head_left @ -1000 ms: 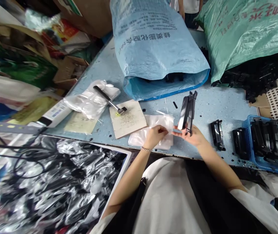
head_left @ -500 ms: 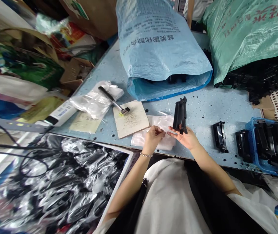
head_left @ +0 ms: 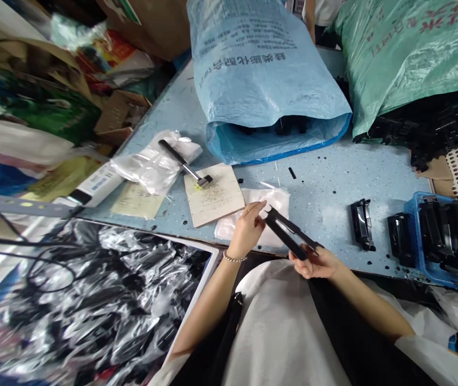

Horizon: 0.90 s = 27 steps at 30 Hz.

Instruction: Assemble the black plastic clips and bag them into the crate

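My right hand (head_left: 317,262) grips one end of a long black plastic part (head_left: 288,235), which now lies tilted, pointing up-left over the table's near edge. My left hand (head_left: 248,229) has its fingers pinched at the part's far tip and rests over a small pile of clear plastic bags (head_left: 267,203). A silver bracelet circles my left wrist.
Two black parts (head_left: 360,223) lie on the blue speckled table (head_left: 333,182) beside a blue tray (head_left: 445,241) of more. A blue sack (head_left: 261,80) and a green sack (head_left: 409,53) lie behind. A brush (head_left: 184,163) rests on a board; a bin of bagged parts (head_left: 92,300) stands to the left.
The black part went from standing upright in my right hand to lying tilted and lower, nearer my body. My left hand has moved onto its far tip.
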Each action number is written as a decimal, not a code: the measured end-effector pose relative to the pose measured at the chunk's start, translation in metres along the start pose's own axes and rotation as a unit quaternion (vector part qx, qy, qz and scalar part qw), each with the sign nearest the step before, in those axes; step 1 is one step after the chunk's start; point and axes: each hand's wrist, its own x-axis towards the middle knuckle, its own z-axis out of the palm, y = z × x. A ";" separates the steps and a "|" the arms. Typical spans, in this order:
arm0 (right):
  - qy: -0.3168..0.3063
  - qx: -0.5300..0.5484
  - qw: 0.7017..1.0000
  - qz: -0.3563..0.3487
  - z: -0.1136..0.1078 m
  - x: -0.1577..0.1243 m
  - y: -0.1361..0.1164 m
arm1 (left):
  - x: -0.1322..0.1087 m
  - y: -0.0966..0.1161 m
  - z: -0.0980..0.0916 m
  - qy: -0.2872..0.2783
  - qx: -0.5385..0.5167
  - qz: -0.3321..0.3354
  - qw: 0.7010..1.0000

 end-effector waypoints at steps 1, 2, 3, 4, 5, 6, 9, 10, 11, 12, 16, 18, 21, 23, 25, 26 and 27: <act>-0.002 0.041 0.999 0.017 -0.003 0.008 0.006 | -0.001 -0.001 0.000 0.002 -0.006 0.003 1.000; -0.001 0.077 0.997 0.026 -0.005 0.018 0.009 | -0.004 0.000 -0.001 0.004 -0.006 0.010 1.000; 0.003 0.100 0.995 0.027 -0.007 0.027 0.011 | -0.007 0.002 -0.002 0.003 -0.002 0.023 1.000; 0.008 0.108 0.994 0.025 -0.007 0.035 0.010 | -0.012 0.005 -0.002 0.001 0.003 0.044 0.999; 0.017 0.100 0.995 0.021 -0.007 0.041 0.008 | -0.017 0.009 -0.003 -0.006 0.007 0.072 0.997; 0.036 0.073 0.997 0.006 -0.007 0.046 0.005 | -0.023 0.015 -0.003 -0.018 0.007 0.104 0.994; 0.133 -0.044 0.987 -0.083 -0.002 0.052 -0.010 | -0.041 0.032 0.000 -0.077 -0.013 0.188 0.979; 0.161 -0.077 0.978 -0.113 0.001 0.052 -0.014 | -0.045 0.037 0.001 -0.091 -0.026 0.198 0.976; 0.178 -0.097 0.970 -0.133 0.005 0.052 -0.017 | -0.049 0.041 0.003 -0.102 -0.039 0.199 0.974; 0.192 -0.120 0.963 -0.148 0.011 0.050 -0.019 | -0.052 0.045 0.004 -0.109 -0.050 0.193 0.974; 0.249 -0.355 0.876 -0.210 0.044 0.036 -0.021 | -0.061 0.060 -0.013 -0.123 -0.070 0.150 0.978; 0.186 -0.472 0.839 -0.198 0.059 0.024 -0.022 | -0.070 0.067 -0.045 -0.113 -0.087 0.110 0.984; 0.070 -0.500 0.852 -0.140 0.063 0.006 -0.031 | -0.094 0.059 -0.118 -0.172 -0.133 0.053 0.975; 0.105 -0.469 0.867 -0.129 0.052 0.001 -0.038 | -0.113 0.032 -0.166 -0.234 -0.112 -0.001 0.966; 0.184 -0.428 0.874 -0.141 0.037 0.002 -0.042 | -0.131 -0.013 -0.200 -0.221 -0.024 -0.120 0.968; 0.211 -0.411 0.874 -0.152 0.030 0.005 -0.042 | -0.138 -0.039 -0.209 -0.189 0.039 -0.199 0.961; 0.229 -0.401 0.872 -0.164 0.024 0.007 -0.041 | -0.144 -0.066 -0.214 -0.157 0.114 -0.276 0.941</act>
